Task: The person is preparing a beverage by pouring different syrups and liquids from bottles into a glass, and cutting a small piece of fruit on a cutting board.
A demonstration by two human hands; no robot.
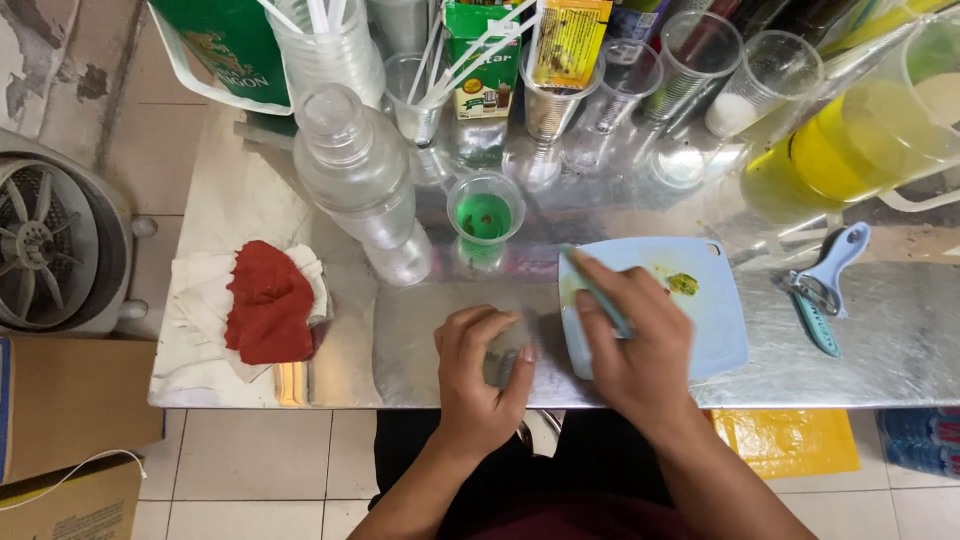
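My right hand [635,345] rests on a light blue cutting board [715,330] and grips a thin pale green knife [592,283], whose blade points toward the board's far left corner. A few green scraps [683,284] lie on the board just right of my fingers. My left hand [480,375] is curled on the steel table [420,340] beside the board's left edge. It holds a small greenish piece [500,366], too blurred to identify. Just beyond both hands stands a small clear cup of green liquid [484,216].
A stack of clear plastic cups [358,180] lies left of the green cup. A red cloth [267,302] sits on white cloths. A teal peeler [825,290] lies right of the board. Cups, straws, cartons and a yellow pitcher [865,140] crowd the back. On the floor to the left is a fan [50,245].
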